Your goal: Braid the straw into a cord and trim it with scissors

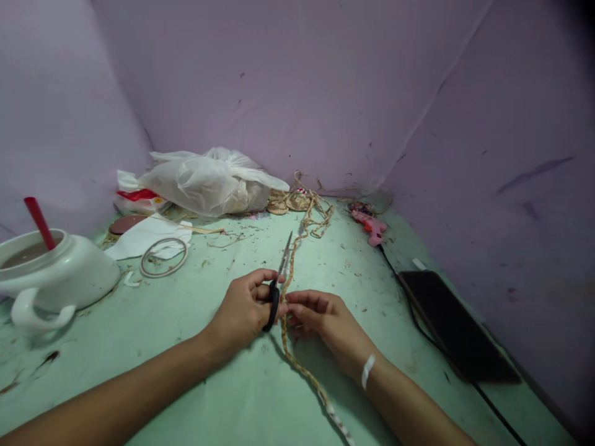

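My left hand (248, 306) is closed around the black handles of a pair of scissors (273, 303), whose metal blades point away toward the wall. Beside the scissors, a braided straw-coloured cord (297, 365) runs lengthwise down the table. Its near end carries white parts at the bottom edge. My right hand (320, 313) pinches the cord with thumb and fingertips, close to the left fingertips. A strip of white tape is stuck on the right wrist. The far end of the cord leads to a loose tangle of twine (320, 217).
A white mug (93, 272) holding brownish liquid and a red stick stands left. Behind are a tape roll (145, 269), white paper (134, 238), and a plastic bag (209, 183). A pink glue gun (372, 228), its black cord (423, 328), and a dark phone (455, 322) lie right.
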A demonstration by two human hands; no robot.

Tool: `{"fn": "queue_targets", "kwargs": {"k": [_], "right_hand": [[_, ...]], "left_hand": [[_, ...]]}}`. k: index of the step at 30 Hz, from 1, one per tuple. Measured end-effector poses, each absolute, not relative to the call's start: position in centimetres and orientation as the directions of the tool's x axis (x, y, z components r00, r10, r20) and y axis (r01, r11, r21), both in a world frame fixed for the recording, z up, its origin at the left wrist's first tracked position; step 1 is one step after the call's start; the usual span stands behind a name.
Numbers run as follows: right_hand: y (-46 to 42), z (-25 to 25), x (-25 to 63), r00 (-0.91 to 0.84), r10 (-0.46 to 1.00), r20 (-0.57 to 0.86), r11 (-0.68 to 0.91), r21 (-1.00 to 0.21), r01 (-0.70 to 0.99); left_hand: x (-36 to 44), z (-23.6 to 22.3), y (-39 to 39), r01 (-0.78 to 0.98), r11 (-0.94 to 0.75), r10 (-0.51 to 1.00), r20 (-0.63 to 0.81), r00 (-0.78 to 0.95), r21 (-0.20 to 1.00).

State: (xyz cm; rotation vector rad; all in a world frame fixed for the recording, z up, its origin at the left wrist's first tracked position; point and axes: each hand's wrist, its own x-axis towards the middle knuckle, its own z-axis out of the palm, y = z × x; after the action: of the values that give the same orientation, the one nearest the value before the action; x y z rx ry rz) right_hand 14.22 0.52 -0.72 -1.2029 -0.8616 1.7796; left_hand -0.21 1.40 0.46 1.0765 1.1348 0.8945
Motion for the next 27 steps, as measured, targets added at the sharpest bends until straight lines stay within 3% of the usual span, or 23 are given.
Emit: {"fn": "queue_targets", "kwargs": {"k": [7, 12, 14, 16, 20, 24, 27], "right_hand": [[0.5, -0.8, 14.0, -0.195, 0.916, -0.350, -0.399, -0.848, -0.350], [0.4, -1.1, 13.7, -0.113, 0.939, -0.326, -0.345, -0.881, -0.323], [0.6, -1.1, 13.9, -0.083, 0.945, -0.316, -0.326, -0.897, -0.298], [0.9, -1.0, 14.1, -0.036, 0.954, -0.298, -0.297, -0.916, -0.270], [1.3, -0.3, 14.7, 0.054, 0.963, -0.265, -0.249, -0.947, -0.202], [1.3, 0.1, 15.0, 0.062, 0.963, -0.261, -0.244, -0.947, -0.207], [1.2, 0.0, 15.1, 0.052, 0.960, -0.276, -0.256, -0.936, -0.242]], "left_hand": [[0.7, -0.8, 0.2, -0.008, 0.241, 0.939, -0.231, 0.254, 0.971], [0.9, -1.2, 0.1, 0.032, 0.274, 0.925, -0.273, 0.266, 0.961], [0.5, -0.8, 0.3, 0.132, 0.192, 0.931, -0.223, 0.290, 0.973], [-0.3, 0.1, 0.6, 0.330, -0.003, 0.944, -0.106, 0.311, 0.944], [-2.2, 1.7, 1.5, 0.694, -0.395, 0.901, 0.104, 0.421, 0.602], [-3.0, 1.7, 2.0, 0.757, -0.612, 0.788, 0.247, 0.563, 0.227], [-3.1, 1.0, 2.1, 0.755, -0.654, 0.737, 0.272, 0.618, 0.056]]}}
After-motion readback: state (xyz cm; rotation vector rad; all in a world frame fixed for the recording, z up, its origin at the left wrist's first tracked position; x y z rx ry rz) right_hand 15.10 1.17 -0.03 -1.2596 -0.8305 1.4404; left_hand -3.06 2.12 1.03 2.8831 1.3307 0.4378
